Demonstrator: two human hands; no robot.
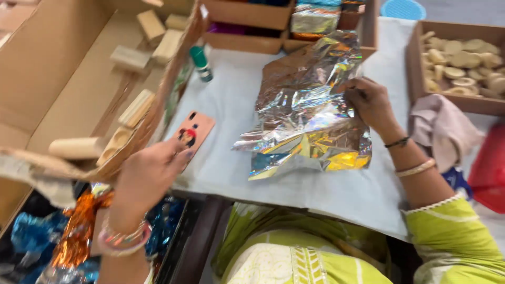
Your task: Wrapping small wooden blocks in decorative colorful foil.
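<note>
Fingers of right hand [371,102] pinch foil sheet [307,105] edge | left hand [150,173] fingers curled loosely at cardboard box [63,68] rim

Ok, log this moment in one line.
left hand: at cardboard box edge | right hand: pinching foil sheet | table

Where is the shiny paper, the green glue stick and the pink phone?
shiny foil sheet [307,113], head view, middle of the crinkled sheet.
green glue stick [200,62], head view, its green body.
pink phone [194,132], head view, its back cover.

Left hand [150,173] reaching out, right hand [368,102] fingers curled.
</note>
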